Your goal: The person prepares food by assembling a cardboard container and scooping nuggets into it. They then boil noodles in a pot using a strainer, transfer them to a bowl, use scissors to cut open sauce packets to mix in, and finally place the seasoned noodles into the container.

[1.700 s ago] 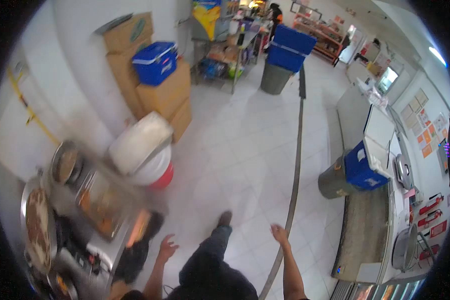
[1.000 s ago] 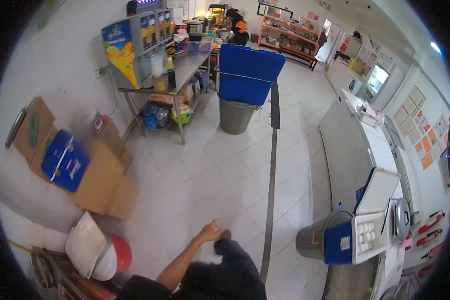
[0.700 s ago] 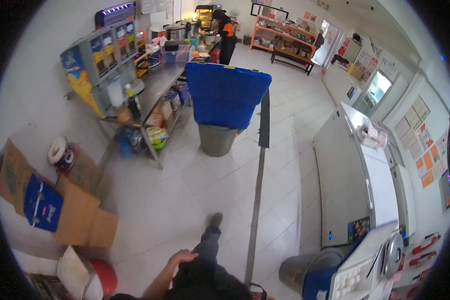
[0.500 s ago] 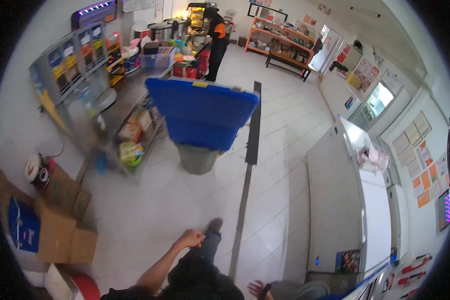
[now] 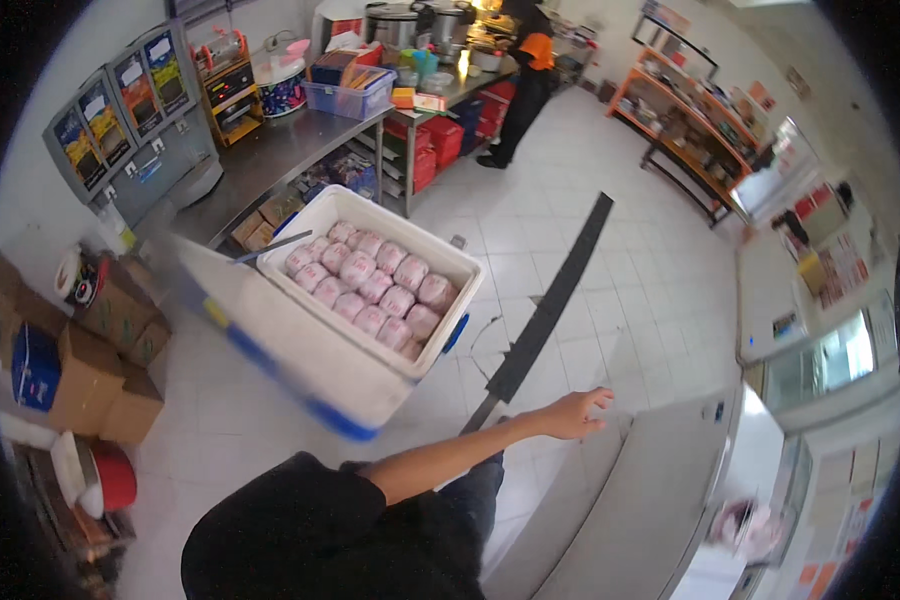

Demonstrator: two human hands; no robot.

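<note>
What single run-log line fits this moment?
right hand: open, empty | cooler: lid open, pink packs inside | left hand: unseen

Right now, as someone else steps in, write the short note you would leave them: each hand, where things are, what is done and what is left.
Left hand: open, fingers spread, holding nothing, stretched out above the floor near the black strip. I take it for the left hand, though the angle makes this hard to tell.
Right hand: out of view.
Cooler: white, up and left of the hand and apart from it, in front of the steel table.
Done: its lid is open, and rows of pink packets fill it.
Left: no packet is in hand, and the cooler is untouched.
Another person works at the far counter.
</note>
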